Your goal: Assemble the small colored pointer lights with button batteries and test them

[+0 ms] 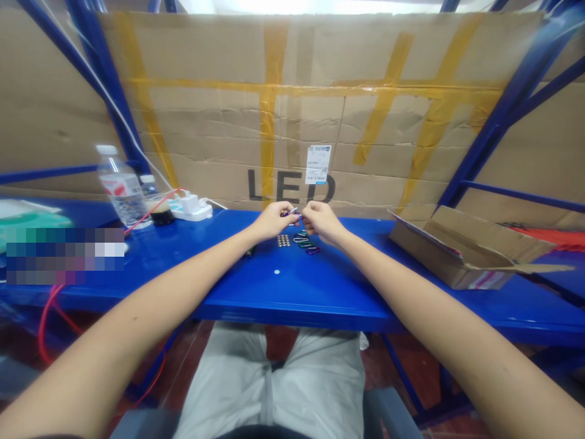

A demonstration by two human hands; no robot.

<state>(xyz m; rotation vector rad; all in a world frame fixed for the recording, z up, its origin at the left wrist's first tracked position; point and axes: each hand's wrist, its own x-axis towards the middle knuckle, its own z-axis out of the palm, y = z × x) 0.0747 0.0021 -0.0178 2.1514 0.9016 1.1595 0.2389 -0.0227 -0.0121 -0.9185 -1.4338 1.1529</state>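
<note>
My left hand [273, 221] is closed above the blue table [292, 292], pinching a small purple and silver piece [287, 213] whose exact kind is too small to tell. Close beside it, my right hand [322, 221] has its fingers pressed together near the tip of that piece. Whatever the right fingers grip is hidden. Just below the hands lie several coloured carabiners [312, 250], green, purple and dark. To their left, small round metallic pieces [283, 241] sit in neat rows. A dark green object [250, 252] shows partly behind my left forearm.
An open cardboard box [457, 256] stands at the right. At the left are a water bottle [121, 189], a cup of dark liquid [161, 213] and a white power strip [194, 209] with cables. A large cardboard sheet [219, 134] rises behind the table between blue frame posts.
</note>
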